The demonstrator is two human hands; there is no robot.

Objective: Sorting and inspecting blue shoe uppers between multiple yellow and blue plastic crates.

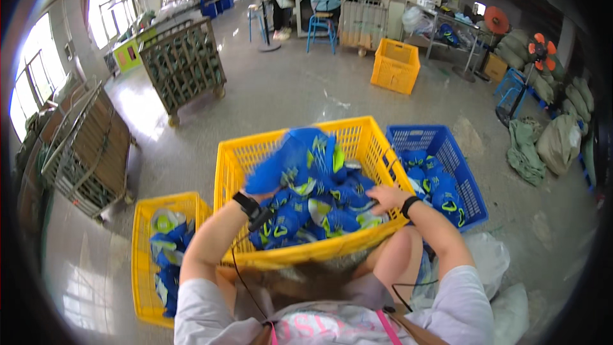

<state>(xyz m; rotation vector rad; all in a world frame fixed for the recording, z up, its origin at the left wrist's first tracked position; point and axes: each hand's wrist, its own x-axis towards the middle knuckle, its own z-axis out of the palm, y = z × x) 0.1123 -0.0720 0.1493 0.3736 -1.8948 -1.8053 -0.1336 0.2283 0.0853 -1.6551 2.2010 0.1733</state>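
A large yellow crate [255, 257] stands before me, filled with blue shoe uppers [281, 223] that have lime-green and grey parts. My left hand [263, 194] is at the crate's left side, its fingers hidden behind a blue shoe upper [271, 165] that it holds raised over the pile; this piece is smeared by motion. On the right, inside the rim, my right hand [387, 198] rests on the uppers with its fingers stretched out and apart.
A smaller yellow crate [142, 262] at left and a blue crate [469, 201] at right hold more uppers. Clear plastic bags [488, 259] lie at lower right. Wheeled racks [182, 64], an empty-looking yellow crate [396, 80] and fans [541, 51] stand farther off. People sit at far tables.
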